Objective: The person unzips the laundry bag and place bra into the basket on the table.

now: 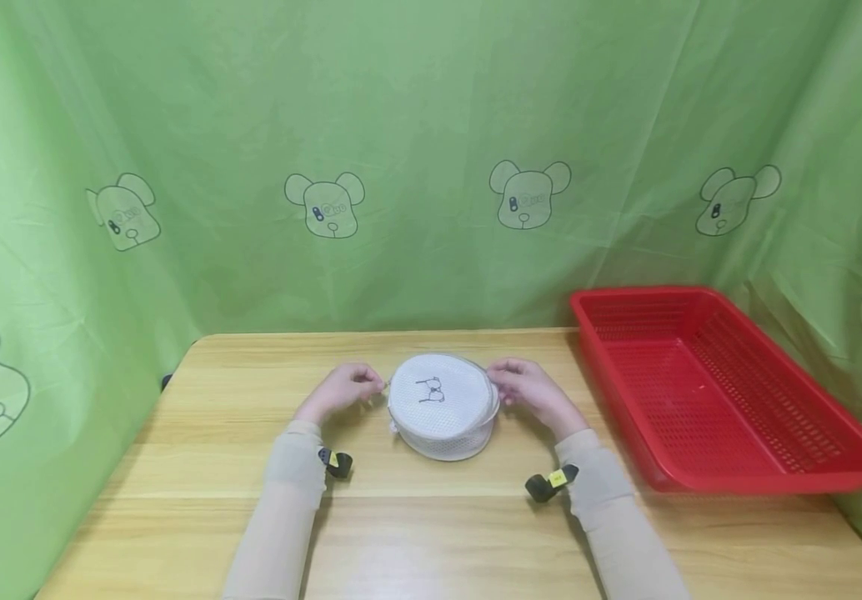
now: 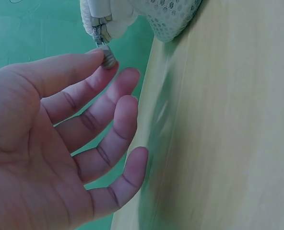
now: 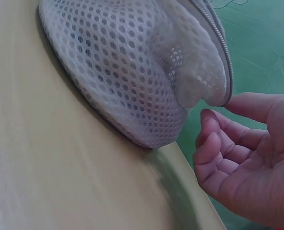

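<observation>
A round white mesh laundry bag (image 1: pixel 442 417) with a small line drawing on its flat top sits on the wooden table. My left hand (image 1: pixel 343 387) is at its left side. In the left wrist view, thumb and index finger pinch a small metal zipper pull (image 2: pixel 108 56), while the other fingers are spread loosely. At the opposite side is my right hand (image 1: pixel 532 390). Its thumb lies at the zippered rim (image 3: pixel 227 62) in the right wrist view, pinching that edge, and the remaining fingers curl below. The bag's mesh side wall (image 3: pixel 118 62) sags inward near the right hand.
A large red plastic basket (image 1: pixel 769 482) stands on the right of the table, beyond my right forearm. A green curtain (image 1: pixel 423 275) with printed bear heads hangs behind the table (image 1: pixel 431 533) and along both sides. Each wrist wears a small black camera.
</observation>
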Available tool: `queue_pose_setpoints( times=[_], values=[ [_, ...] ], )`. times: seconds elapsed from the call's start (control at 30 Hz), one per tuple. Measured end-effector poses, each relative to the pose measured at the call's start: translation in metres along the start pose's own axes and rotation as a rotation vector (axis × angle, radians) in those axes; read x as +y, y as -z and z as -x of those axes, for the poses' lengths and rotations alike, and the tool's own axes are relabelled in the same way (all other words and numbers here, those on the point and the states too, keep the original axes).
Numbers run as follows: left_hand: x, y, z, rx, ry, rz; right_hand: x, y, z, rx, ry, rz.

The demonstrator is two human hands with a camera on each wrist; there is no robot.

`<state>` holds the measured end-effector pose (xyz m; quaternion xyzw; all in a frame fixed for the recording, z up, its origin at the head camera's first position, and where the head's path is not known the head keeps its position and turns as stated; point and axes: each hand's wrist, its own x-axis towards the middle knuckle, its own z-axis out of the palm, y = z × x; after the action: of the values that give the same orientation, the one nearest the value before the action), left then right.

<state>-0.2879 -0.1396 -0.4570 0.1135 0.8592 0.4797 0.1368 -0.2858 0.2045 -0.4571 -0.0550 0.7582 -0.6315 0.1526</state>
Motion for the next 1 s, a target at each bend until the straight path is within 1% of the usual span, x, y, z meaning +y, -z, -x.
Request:
queue_pose_setpoints(
  times=[0.2, 0.37, 0.53, 0.63, 0.77, 0.87, 1.0],
  values=[
    [-0.002, 0.0, -0.002, -0.021, 0.005, -0.039, 0.002, -0.002, 0.0, -0.004, -0.018, 0.051],
    [-0.003, 0.0, -0.003, -0.022, -0.005, -0.052, 0.007, -0.004, -0.002, -0.02, -0.016, 0.035],
    [-0.002, 0.0, -0.002, -0.001, -0.003, -0.027, 0.014, -0.002, -0.004, -0.041, 0.0, 0.008],
    [0.0, 0.002, 0.002, 0.022, -0.004, -0.005, 0.018, 0.0, -0.004, -0.056, 0.005, -0.007],
    [0.004, 0.008, 0.006, 0.08, -0.019, 0.003, 0.023, 0.003, -0.006, -0.085, -0.001, -0.019],
    [0.007, 0.012, 0.008, 0.13, -0.043, 0.001, 0.027, 0.005, -0.006, -0.123, -0.003, -0.01],
    [0.015, 0.017, 0.009, 0.172, -0.071, 0.041, 0.031, 0.008, -0.007, -0.157, 0.003, -0.002]
  ],
)
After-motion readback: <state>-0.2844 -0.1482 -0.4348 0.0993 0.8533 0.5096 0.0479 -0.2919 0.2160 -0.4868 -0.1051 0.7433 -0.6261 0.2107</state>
